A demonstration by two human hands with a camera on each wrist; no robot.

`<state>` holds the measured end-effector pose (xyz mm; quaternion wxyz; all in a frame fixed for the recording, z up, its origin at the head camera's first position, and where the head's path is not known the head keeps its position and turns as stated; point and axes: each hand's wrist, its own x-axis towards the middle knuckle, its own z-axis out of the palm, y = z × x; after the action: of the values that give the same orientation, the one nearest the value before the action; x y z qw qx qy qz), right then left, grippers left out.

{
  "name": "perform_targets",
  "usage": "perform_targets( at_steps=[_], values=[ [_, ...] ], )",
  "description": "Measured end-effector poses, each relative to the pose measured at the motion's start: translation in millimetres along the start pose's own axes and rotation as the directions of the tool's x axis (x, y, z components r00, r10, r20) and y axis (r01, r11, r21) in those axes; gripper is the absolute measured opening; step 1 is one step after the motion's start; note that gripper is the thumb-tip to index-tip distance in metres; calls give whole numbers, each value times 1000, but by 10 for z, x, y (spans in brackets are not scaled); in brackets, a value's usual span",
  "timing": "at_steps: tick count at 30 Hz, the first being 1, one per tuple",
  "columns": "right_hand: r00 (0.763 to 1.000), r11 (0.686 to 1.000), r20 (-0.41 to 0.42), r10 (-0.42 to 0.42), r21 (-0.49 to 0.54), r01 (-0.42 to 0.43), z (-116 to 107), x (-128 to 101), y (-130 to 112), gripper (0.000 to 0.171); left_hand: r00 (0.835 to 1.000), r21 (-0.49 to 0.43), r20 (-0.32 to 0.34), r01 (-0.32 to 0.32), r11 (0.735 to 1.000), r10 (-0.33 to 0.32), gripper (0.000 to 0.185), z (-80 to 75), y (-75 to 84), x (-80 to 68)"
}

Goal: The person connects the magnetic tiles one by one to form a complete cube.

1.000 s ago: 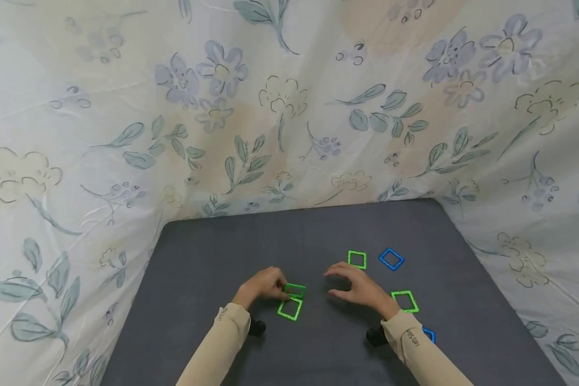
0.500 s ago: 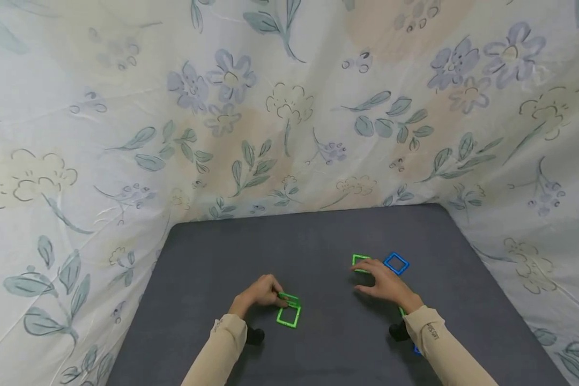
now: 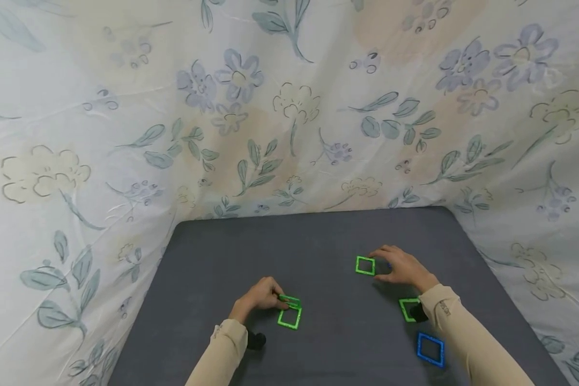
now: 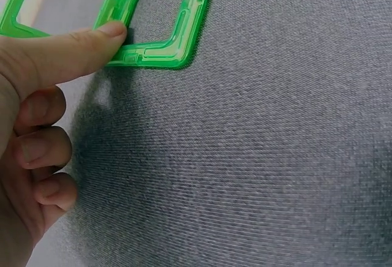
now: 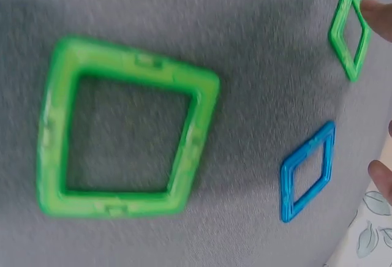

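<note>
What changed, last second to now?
Right hand moved right and away from the person, past the far green square, now hiding most of the far blue square in the head view. No visible grab or release. Left hand still holds the green pair.

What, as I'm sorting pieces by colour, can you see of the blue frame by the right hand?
The blue frame is a four-sided outline with an open middle, looking like glossy plastic. It seems to lie flat on the grey table, right of the farthest green frame in the head view. There the right hand hides nearly all of it; the right wrist view shows it whole, no finger visibly touching it.
</note>
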<state>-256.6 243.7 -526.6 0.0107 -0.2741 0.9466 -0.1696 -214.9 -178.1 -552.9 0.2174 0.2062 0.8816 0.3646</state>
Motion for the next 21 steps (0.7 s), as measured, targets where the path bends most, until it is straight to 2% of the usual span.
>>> perform_targets(
  at_steps=[13, 21],
  values=[
    [997, 999, 72, 38, -19, -37, 1, 158, 59, 61, 998, 1, -64, 14, 1000, -14, 4, 72, -67, -94],
    [984, 997, 158, 77, -20, -74, 39, 314, -8, 75, 995, 4, -90, 38, 999, -37, 5, 75, -82, -133]
  ],
)
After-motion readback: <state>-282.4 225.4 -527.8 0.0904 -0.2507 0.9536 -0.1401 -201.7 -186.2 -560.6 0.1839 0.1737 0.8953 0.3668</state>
